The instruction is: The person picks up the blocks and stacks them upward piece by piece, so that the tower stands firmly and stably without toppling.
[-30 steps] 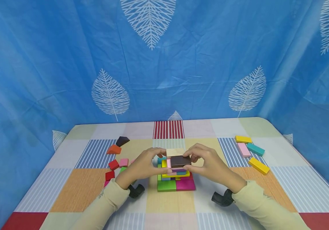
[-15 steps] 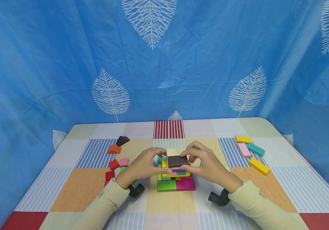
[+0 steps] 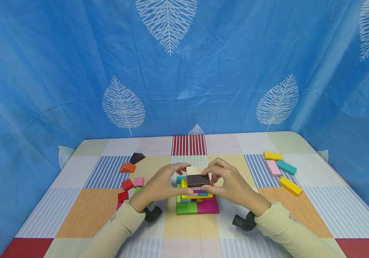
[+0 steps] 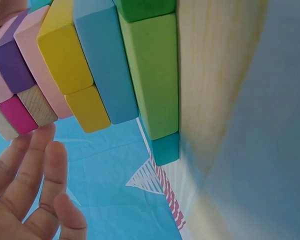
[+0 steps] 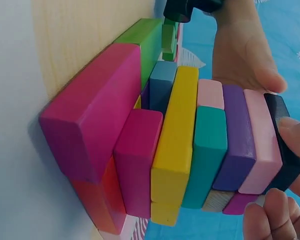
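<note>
In the head view, a tower of coloured wooden blocks (image 3: 197,196) stands on the cloth in front of me. On its top layer a black block (image 3: 198,181) lies alongside a plain wood block (image 3: 195,171). My right hand (image 3: 234,181) pinches the black block by its right end between thumb and fingers. From the other side my left hand (image 3: 160,182) holds the upper tower, thumb at the front and fingers at the back. The left wrist view has those fingertips touching the ends of a magenta block (image 4: 19,114) and a wood-grained block (image 4: 37,106).
Left of the tower lie red blocks (image 3: 127,185), a pink block (image 3: 138,182), an orange block (image 3: 127,167) and a black wedge (image 3: 137,158). On the right are yellow blocks (image 3: 290,186), a pink block (image 3: 273,168) and a teal block (image 3: 286,167). A blue curtain (image 3: 184,89) hangs behind.
My right hand has shifted the black block left, bringing it flush in front of the plain wood block. The left hand stays almost where it was on the tower.
</note>
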A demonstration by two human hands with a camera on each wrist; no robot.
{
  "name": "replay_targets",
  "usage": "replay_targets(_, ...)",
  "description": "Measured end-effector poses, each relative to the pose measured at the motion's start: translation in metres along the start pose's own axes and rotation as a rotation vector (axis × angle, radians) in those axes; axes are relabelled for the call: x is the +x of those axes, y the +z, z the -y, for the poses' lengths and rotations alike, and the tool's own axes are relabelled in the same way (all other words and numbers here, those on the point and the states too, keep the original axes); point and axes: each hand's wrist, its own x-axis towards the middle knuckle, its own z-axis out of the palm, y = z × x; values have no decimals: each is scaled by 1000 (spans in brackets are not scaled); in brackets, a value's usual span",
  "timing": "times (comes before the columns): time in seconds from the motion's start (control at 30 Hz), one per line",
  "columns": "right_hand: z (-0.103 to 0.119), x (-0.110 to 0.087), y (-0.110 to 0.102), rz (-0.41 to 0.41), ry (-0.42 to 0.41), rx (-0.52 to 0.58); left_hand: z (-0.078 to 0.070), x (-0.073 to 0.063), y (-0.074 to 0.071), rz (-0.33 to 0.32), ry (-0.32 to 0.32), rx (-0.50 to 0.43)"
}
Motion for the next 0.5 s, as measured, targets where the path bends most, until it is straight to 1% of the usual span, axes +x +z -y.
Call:
replay_targets(0.2,-3,-5,-14,15,45,56,-3,0,1,-4,-10,-9)
replay_targets(0.37,-11,-16,-32,45,145,172,-4,-1,1,-5,-18,-10)
replay_targets(0.5,-20,-29,-49,62,233,252,-3,-1,1,-6,-11,-15)
